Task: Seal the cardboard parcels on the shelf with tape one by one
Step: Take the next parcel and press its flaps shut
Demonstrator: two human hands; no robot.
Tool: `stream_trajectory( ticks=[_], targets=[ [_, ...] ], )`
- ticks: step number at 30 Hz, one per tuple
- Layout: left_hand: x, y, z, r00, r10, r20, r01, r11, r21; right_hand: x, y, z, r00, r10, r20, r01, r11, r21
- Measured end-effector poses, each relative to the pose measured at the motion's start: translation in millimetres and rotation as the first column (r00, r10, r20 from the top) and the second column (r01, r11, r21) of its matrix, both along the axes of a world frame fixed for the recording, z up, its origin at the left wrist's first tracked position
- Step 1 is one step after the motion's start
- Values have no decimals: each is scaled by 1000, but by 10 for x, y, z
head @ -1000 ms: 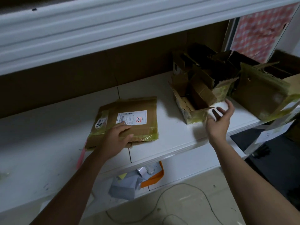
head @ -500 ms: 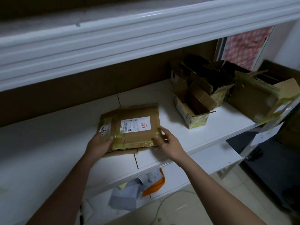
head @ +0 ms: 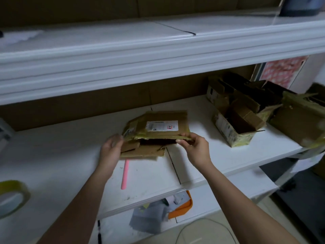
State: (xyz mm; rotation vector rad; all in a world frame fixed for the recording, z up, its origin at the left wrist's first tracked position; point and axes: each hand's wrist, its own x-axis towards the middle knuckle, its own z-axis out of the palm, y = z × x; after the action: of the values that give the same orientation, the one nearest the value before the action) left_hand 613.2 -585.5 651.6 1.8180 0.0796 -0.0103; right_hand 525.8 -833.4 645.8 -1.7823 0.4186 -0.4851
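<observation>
Your right hand [head: 195,148] now pinches the flat parcel's [head: 158,125] raised flap; left hand [head: 111,149] steadies it. Unsealed; tape roll [head: 12,198] untouched.

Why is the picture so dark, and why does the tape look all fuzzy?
Head view: the light is dim, so the cardboard parcel looks murky, and the gap under its lifted flap is black; the tape roll at the left edge is smeared by blur; the wide lens bends the upper shelf edge into a curve.
</observation>
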Motion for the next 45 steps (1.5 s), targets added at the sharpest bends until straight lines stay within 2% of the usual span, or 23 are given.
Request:
stream_trajectory(
  ticks=[2, 4, 7, 10, 16, 19, 25, 31, 35, 39, 42, 43, 45],
  targets=[
    [48, 136, 70, 975, 164, 150, -148, 983, -111, 23, 104, 42, 999, 0, 36, -2, 998, 55],
    [97, 271, 177, 957, 205, 208, -165, 967, -195, 55, 192, 100, 998, 14, 64, -19, 997, 73],
    [151, 442, 270, 976, 134, 173, -76, 949, -306, 113, 355, 194, 993, 66, 99, -76, 991, 109],
    [182, 638, 319, 979, 151, 141, -64, 871, -488, 177, 543, 258, 986, 92, 139, -108, 988, 109],
    [57, 1012, 451, 931, 261, 255, -104, 860, -500, 306, 949, 376, 968, 210, 136, -219, 975, 48],
    [-53, 1188, 523, 896, 314, 313, -131, 863, -488, 367, 1111, 448, 945, 297, 138, -304, 952, 32],
    [-338, 1427, 704, 815, 369, 447, -164, 887, -432, 380, 1453, 662, 834, 455, 311, -513, 848, 135],
    [-687, 1618, 581, 777, 424, 465, -326, 903, -279, 316, 1783, 536, 751, 630, 197, -649, 759, 46],
    [-866, 1785, 504, 770, 427, 474, -369, 904, -215, 293, 1928, 479, 728, 645, 233, -660, 751, -20],
    [-946, 1868, 492, 790, 368, 490, -354, 927, -127, 340, 2053, 441, 750, 621, 227, -620, 780, -88],
    [-892, 1935, 492, 774, 353, 526, -466, 879, 97, 314, 2156, 381, 797, 562, 223, -561, 825, -73],
    [-857, 1959, 484, 784, 346, 515, -466, 877, 119, 313, 2182, 374, 818, 538, 206, -542, 839, -40],
    [-767, 1968, 491, 821, 337, 460, -403, 914, 49, 356, 2207, 407, 858, 487, 161, -498, 867, 30]
  ],
)
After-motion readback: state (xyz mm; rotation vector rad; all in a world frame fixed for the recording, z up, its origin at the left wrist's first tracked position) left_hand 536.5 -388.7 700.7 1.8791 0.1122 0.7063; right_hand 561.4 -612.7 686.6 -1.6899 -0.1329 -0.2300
